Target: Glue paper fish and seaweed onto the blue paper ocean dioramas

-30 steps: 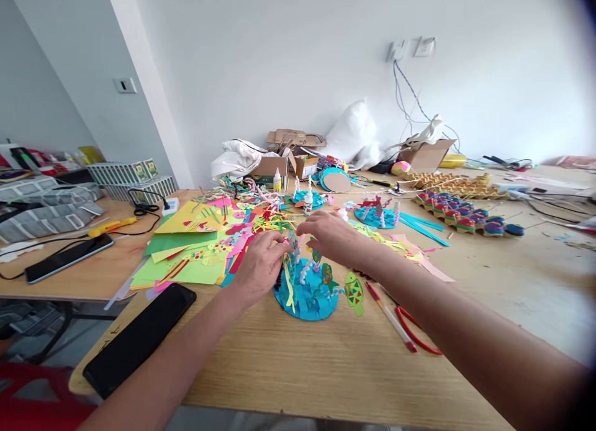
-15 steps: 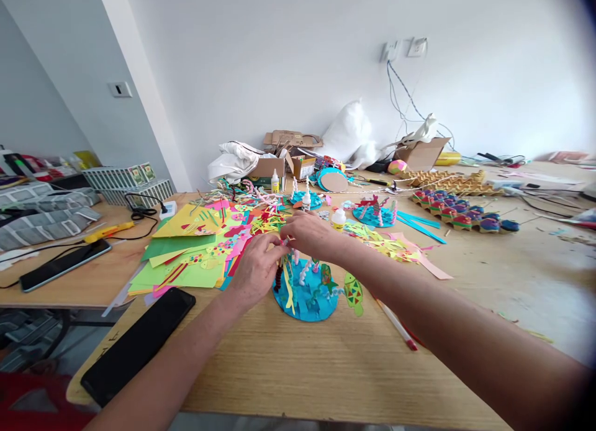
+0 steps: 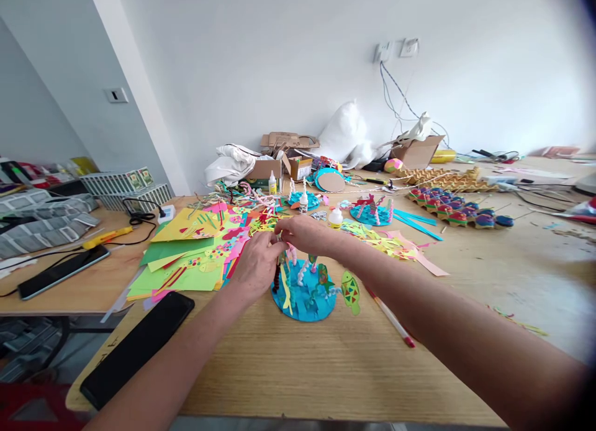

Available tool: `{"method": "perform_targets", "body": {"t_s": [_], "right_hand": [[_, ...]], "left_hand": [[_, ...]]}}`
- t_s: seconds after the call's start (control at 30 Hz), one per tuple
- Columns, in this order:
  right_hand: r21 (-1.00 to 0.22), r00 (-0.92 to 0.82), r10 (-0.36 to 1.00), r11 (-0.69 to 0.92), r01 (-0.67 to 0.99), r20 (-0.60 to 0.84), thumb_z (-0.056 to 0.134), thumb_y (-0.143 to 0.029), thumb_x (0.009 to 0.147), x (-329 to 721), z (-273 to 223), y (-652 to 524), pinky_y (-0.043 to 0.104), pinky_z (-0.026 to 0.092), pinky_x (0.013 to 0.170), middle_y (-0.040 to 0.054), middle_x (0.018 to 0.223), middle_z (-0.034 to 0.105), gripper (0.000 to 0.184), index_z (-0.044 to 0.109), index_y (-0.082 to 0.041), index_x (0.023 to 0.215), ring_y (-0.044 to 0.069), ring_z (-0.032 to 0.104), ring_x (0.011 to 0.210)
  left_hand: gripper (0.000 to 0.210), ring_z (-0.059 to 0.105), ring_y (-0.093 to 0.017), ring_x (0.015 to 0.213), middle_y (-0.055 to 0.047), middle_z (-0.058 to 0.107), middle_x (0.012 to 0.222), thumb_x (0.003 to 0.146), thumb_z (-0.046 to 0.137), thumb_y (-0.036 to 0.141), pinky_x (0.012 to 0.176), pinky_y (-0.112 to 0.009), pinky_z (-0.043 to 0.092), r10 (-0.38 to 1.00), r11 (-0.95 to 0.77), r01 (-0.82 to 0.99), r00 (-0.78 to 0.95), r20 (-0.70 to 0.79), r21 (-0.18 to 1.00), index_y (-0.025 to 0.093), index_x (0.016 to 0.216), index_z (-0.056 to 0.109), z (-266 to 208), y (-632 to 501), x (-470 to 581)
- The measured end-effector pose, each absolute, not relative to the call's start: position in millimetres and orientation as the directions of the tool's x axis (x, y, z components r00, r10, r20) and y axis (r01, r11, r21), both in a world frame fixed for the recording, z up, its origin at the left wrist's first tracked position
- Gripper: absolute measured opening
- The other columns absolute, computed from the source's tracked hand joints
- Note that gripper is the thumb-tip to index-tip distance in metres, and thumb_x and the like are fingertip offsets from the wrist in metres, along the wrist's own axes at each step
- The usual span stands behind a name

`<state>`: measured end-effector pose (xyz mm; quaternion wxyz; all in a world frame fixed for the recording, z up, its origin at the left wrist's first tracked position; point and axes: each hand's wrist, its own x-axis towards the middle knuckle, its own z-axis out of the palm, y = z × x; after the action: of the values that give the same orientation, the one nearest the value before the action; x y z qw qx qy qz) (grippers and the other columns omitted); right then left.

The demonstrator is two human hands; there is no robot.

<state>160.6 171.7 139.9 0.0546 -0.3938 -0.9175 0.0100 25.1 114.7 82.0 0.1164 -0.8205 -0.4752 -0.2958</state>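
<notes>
Both my hands meet over the far left part of a round blue craft base (image 3: 305, 310). The fingers of my left hand (image 3: 257, 257) are pinched together, and those of my right hand (image 3: 305, 232) close in against them; what they grip between them is hidden. From the base rise twisted pipe cleaners (image 3: 303, 271), a dark one (image 3: 276, 279) at its left, and a yellow paper strip (image 3: 285, 291). A green paper fish (image 3: 350, 291) with coloured triangles sticks out past the right edge of the base.
Coloured paper sheets (image 3: 186, 260) are heaped at left, near a black phone (image 3: 137, 350). A red-tipped pen (image 3: 393, 322) lies at right. Behind stand glue bottles (image 3: 335, 218), another blue base (image 3: 367, 217) and painted egg-carton pieces (image 3: 459, 208). Yellow paper scraps (image 3: 384, 241) lie beyond my right forearm.
The view has shifted slightly. My hands stay together over the blue base, with only a small movement of the fingers.
</notes>
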Motion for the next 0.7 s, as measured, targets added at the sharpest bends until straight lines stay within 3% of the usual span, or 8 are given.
{"method": "perform_targets", "body": {"t_s": [0.33,0.57,0.7], "right_hand": [[0.000,-0.706,0.690,0.715,0.699,0.160,0.054,-0.017,0.070,182.8,132.2,179.9,0.024,0.034,0.062,0.0055,0.085,0.065,0.021,0.058,-0.019,0.090,0.019,0.056,0.083],[0.070,-0.778,0.618,0.776,0.627,0.115,0.055,-0.016,0.070,181.5,125.4,182.6,0.028,0.032,0.065,0.0013,0.087,0.066,0.022,0.066,-0.029,0.084,0.019,0.055,0.086],[0.152,-0.788,0.609,0.773,0.616,0.096,0.056,-0.016,0.069,177.6,124.6,181.5,0.029,0.031,0.064,0.0028,0.083,0.065,0.018,0.067,-0.027,0.078,0.020,0.055,0.085]], "left_hand": [[0.033,0.047,-0.020,0.087,-0.008,0.054,0.089,0.077,0.038,0.001,0.075,-0.035,0.042,0.701,-0.533,0.844,0.402,0.589,0.057,0.017,0.089,0.064,83.4,115.1,27.5],[0.035,0.046,-0.022,0.095,-0.009,0.053,0.098,0.077,0.038,0.002,0.079,-0.038,0.042,0.700,-0.506,0.862,0.427,0.573,-0.024,0.019,0.098,0.061,82.6,116.5,26.2],[0.034,0.046,-0.022,0.095,-0.008,0.054,0.095,0.077,0.038,0.002,0.079,-0.038,0.042,0.690,-0.493,0.867,0.441,0.575,-0.074,0.018,0.095,0.061,83.4,116.4,25.2]]}}
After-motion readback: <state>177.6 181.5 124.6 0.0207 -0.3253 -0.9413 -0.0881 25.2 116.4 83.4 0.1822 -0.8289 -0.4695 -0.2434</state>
